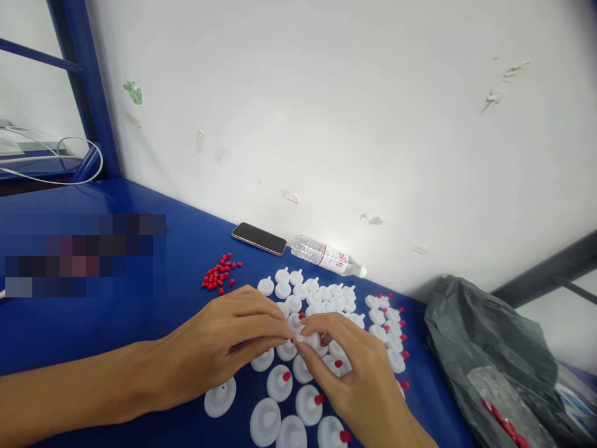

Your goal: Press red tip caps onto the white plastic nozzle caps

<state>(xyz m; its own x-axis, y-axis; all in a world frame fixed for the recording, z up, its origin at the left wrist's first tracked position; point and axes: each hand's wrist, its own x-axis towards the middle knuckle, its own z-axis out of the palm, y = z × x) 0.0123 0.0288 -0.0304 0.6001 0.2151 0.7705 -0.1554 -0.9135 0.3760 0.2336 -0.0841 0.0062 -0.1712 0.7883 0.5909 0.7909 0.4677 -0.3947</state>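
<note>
My right hand [359, 364] pinches a white plastic disc with a narrow spout [311, 340], its spout pointing left. Meeting it from the left, my left hand [228, 339] has its fingertips pressed together, with a bit of a small red cap [291, 340] showing at their tips. Under and around both hands lie several similar white discs. Some carry red caps, like the capped disc [280, 382] in front of my hands; others are bare, like the disc [220, 397] below my left wrist. My fingers partly hide the contact between cap and spout.
A pile of loose red caps [217, 274] lies beyond my left hand. By the wall are a phone [259, 238] and a clear plastic bottle [326, 255] on its side. Rows of capped discs [387, 323] sit to the right, next to a dark plastic bag [480, 348].
</note>
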